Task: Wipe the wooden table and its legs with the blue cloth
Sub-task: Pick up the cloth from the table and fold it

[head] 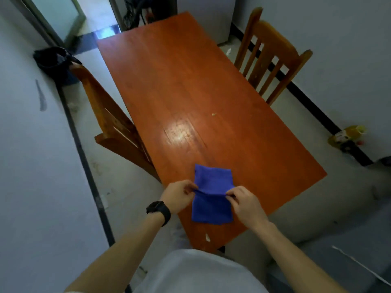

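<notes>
A person stood at the near end of a long reddish wooden table (190, 81), both hands over a blue cloth (211, 197) that lay on that end. The left hand (177, 195), a dark watch (158, 210) on its wrist, pinched the cloth's left side at a raised crease, and the right hand (247, 201) pinched the right side of it. A wooden chair (273, 60) stood on each long side of the table, and a dark bin (53, 60) sat by the left wall.
</notes>
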Available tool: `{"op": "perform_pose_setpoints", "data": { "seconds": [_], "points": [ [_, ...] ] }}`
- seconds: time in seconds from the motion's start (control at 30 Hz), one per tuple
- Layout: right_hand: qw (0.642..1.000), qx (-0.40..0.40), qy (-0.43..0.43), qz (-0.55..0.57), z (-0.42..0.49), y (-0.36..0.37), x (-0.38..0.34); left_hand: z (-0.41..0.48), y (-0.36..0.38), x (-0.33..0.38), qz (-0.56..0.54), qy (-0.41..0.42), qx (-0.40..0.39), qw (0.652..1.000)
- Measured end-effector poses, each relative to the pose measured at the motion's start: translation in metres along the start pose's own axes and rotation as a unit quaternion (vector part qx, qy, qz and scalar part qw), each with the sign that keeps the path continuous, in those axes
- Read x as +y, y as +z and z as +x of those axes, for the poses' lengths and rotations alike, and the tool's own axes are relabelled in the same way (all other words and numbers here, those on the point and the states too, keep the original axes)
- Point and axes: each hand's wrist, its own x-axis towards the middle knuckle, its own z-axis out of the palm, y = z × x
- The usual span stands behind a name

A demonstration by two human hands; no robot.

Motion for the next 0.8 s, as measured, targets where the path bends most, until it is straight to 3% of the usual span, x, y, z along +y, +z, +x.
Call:
{"op": "perform_pose_setpoints", "data": {
  "seconds": [0.13, 0.23, 0.47, 0.57, 0.63, 0.8],
  "points": [
    [0.997, -0.053, -0.008, -0.051, -0.041, 0.041, 0.011, -0.028, 0.04, -0.038, 0.08, 0.01, -0.044, 0.996],
    [0.994, -0.087, 0.023, -0.069, -0.052, 0.054, 0.02, -0.038, 0.064, -0.058, 0.183, 0.062, -0.061, 0.979],
    [0.982, -0.117, 0.016, -0.15, -0.047, 0.053, 0.018, -0.035, 0.073, -0.056, 0.271, 0.097, 0.004, 0.958],
    [0.988, 0.004, 0.016, -0.155, -0.028, 0.048, 0.013, -0.024, 0.079, -0.036, 0.277, 0.158, 0.081, 0.944],
    [0.99, 0.08, 0.032, -0.111, -0.008, 0.054, 0.005, -0.006, 0.088, -0.021, 0.285, 0.18, 0.081, 0.938],
    [0.983, -0.069, 0.041, -0.165, 0.014, 0.092, 0.008, 0.033, 0.093, -0.048, 0.338, 0.141, 0.014, 0.931]
  ]
}}
